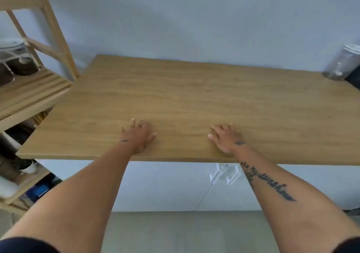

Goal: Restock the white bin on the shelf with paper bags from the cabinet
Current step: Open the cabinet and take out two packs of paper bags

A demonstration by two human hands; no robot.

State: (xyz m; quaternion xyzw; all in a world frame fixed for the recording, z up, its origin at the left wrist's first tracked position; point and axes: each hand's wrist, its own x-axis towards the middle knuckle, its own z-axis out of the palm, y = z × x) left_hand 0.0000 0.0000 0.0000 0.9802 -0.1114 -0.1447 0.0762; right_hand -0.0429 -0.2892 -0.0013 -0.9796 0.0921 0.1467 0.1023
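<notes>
My left hand (138, 135) and my right hand (224, 137) both lie flat, palms down, on the wooden countertop (194, 96) near its front edge. Neither holds anything. Below the counter is a white cabinet (175, 184) with its two doors closed and two white handles (224, 174) side by side. A wooden shelf unit (29, 92) stands at the left. No white bin and no paper bags are in view.
On the shelf's upper level sit clear jars (15, 61) with dark contents. Lower levels hold dark and white items (11, 167), blurred. A clear lidded canister (342, 63) stands at the counter's far right corner. A pale wall runs behind, grey floor below.
</notes>
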